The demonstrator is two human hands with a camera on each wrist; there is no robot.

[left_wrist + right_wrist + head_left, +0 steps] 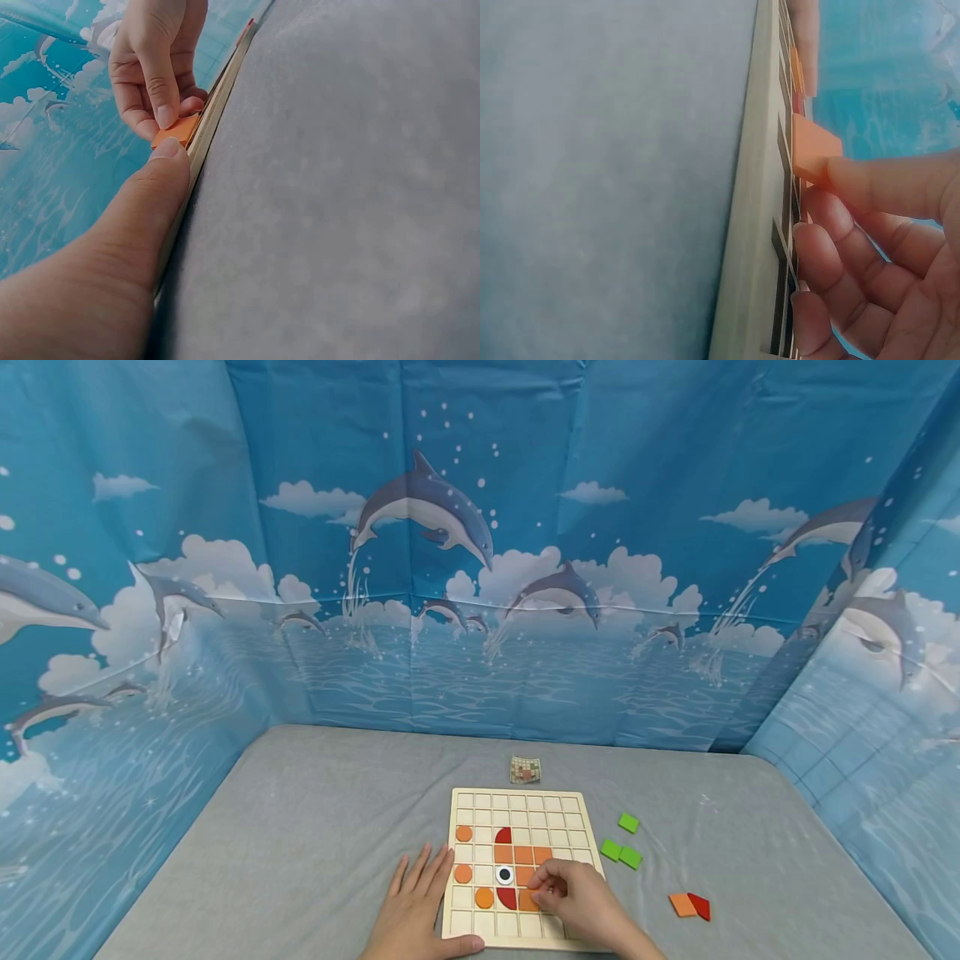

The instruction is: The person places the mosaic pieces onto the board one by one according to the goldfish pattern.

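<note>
My right hand pinches an orange square tile between thumb and fingers, tilted at a cell in the lower middle of the wooden grid board. With fingers spread, my left hand rests along the board's left side, its thumb at the near left corner. Set in the board are a black-and-white eye disc, two red quarter-round tiles and several orange squares. Three orange discs lie in cells on the left. My right fingers partly cover the cells beneath them.
Three green square tiles lie right of the board. Farther right, an orange square touches a red tile. A small patterned card lies beyond the board's far edge. A dolphin-print curtain surrounds the grey cloth-covered table.
</note>
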